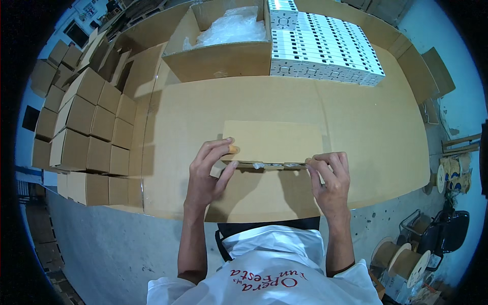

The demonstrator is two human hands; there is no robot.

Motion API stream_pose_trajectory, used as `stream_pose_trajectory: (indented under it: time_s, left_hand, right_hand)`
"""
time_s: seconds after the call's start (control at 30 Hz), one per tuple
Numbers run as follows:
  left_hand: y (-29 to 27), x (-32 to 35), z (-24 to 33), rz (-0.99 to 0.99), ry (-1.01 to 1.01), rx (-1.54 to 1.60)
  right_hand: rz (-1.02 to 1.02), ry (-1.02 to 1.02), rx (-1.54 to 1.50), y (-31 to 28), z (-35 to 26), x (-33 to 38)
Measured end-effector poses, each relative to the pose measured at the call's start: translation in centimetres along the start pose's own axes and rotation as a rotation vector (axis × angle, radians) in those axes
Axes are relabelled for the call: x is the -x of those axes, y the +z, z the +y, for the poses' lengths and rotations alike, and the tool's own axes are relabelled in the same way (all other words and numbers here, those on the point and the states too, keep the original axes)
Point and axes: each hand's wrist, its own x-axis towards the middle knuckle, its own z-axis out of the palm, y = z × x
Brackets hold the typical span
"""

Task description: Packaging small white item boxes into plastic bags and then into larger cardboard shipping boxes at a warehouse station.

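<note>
A brown cardboard box [273, 140] lies on the cardboard-covered table in front of me, between my hands. Along its near side a narrow gap shows, with something clear and crinkled, like plastic [258, 165], inside. My left hand [207, 170] grips the box's left end, fingers on top and thumb at the near edge. One of its fingers has an orange-tan wrap [233, 149]. At the near right corner, my right hand [330, 178] pinches the box edge between thumb and curled fingers. What else lies within the box is hidden.
An open carton [218, 63] with clear plastic bags [234, 26] stands at the far side. White patterned boxes [325, 48] are stacked beside it. Several brown boxes [81, 114] pile up at the left. Cable spools [401, 259] and a black chair [450, 229] stand on the floor at right.
</note>
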Motion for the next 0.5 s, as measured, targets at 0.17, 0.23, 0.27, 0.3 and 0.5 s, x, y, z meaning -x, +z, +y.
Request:
stream_pose_trajectory:
  time_s: [0.17, 0.23, 0.27, 0.3, 0.5]
  left_hand:
    - [0.3, -0.3, 0.7, -0.004, 0.100, -0.167]
    - [0.2, -0.8, 1.7, -0.076, 0.033, -0.296]
    - [0.3, -0.8, 1.8, -0.077, 0.033, -0.296]
    - [0.4, -0.9, 1.8, -0.070, 0.034, -0.308]
    - [1.0, -0.5, 2.5, -0.034, 0.022, -0.314]
  right_hand:
    - [-0.059, -0.066, 0.067, -0.4, -0.1, -0.3]
    - [-0.072, -0.083, 0.004, -0.2, 0.2, -0.2]
    - [-0.072, -0.082, 0.004, -0.1, 0.2, -0.4]
    - [-0.080, -0.080, 0.022, 0.0, 0.1, -0.7]
    - [-0.123, -0.090, 0.090, 0.1, 0.3, -0.2]
